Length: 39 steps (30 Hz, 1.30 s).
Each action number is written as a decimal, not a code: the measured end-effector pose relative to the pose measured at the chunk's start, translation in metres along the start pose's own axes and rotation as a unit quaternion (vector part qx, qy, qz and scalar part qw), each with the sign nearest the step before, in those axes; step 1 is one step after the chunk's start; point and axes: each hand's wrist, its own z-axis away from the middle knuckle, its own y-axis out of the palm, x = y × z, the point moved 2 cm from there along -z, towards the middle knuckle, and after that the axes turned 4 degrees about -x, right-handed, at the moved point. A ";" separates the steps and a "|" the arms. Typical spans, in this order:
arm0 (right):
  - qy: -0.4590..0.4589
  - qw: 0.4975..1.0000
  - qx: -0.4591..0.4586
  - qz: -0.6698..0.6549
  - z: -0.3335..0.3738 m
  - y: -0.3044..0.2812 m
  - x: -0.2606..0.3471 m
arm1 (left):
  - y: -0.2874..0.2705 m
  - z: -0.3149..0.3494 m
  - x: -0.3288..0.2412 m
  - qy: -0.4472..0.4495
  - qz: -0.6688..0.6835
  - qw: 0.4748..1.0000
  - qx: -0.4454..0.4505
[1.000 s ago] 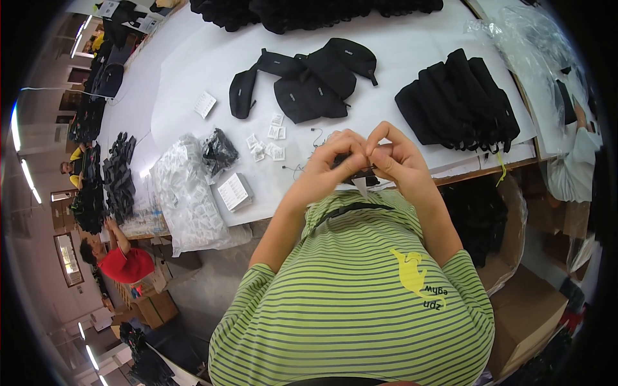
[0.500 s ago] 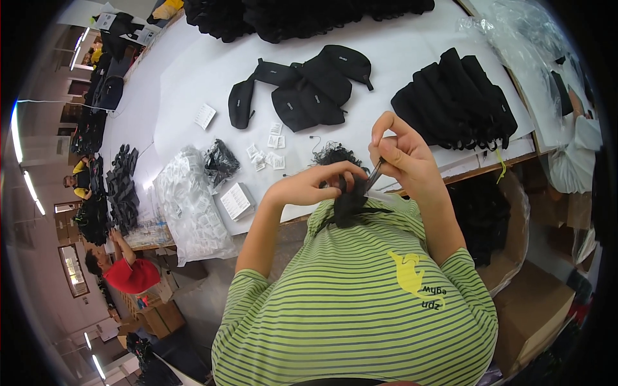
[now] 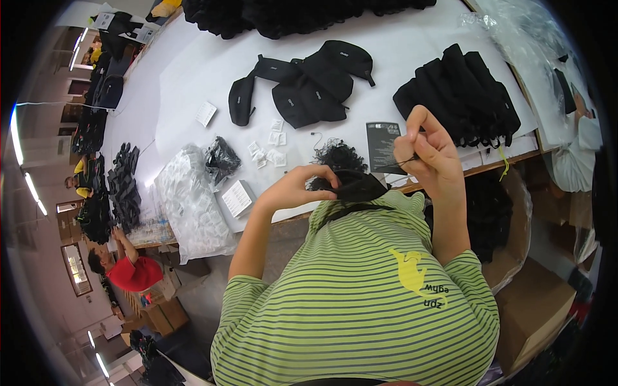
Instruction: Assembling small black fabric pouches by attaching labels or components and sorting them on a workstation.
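In my left hand [image 3: 302,186] is a small black fabric pouch [image 3: 360,186], gripped at its edge between thumb and fingers, close against my striped shirt at the table's near edge. My right hand [image 3: 428,145] is raised to the right of it, thumb and fingers pinched on a thin dark string. Beside these fingers a black hang tag [image 3: 384,147] with pale print faces up; it seems to be on that string, though the join is hard to make out. A tangle of black strings [image 3: 339,156] lies just beyond the pouch.
Several black pouches [image 3: 312,103] lie mid-table, with a stack of more pouches [image 3: 460,96] at right. Small white packets [image 3: 277,138], a white card stack [image 3: 237,199] and a clear bag of packets [image 3: 190,206] are at left. An open carton [image 3: 518,225] stands below right.
My right hand has moved right and slightly up, away from the pouch. The hang tag, edge-on before, now shows its flat face. My left hand keeps the pouch, which now appears spread wider.
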 end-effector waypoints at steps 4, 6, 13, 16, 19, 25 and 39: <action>-0.003 1.000 0.010 0.008 0.002 -0.004 -0.001 | 0.022 0.001 0.015 -0.027 0.048 0.998 -0.010; -0.002 1.000 0.012 0.005 0.004 -0.006 0.000 | 0.033 0.000 0.022 -0.018 0.076 0.996 -0.048; -0.061 0.997 -0.038 0.006 0.012 -0.020 0.015 | 0.050 -0.003 0.032 0.077 0.002 0.988 -0.135; -0.090 0.995 -0.051 0.007 0.016 -0.027 0.018 | 0.055 -0.002 0.028 0.079 -0.005 0.980 -0.183; -0.116 0.991 -0.058 0.025 0.019 -0.030 0.023 | 0.061 0.004 0.026 0.024 0.069 0.971 -0.227; -0.136 0.982 -0.090 0.091 0.033 -0.046 0.035 | 0.059 0.004 0.003 0.147 -0.059 0.954 -0.254; -0.125 0.983 -0.080 0.108 0.059 -0.058 0.034 | 0.066 0.004 0.007 0.021 0.019 0.972 -0.234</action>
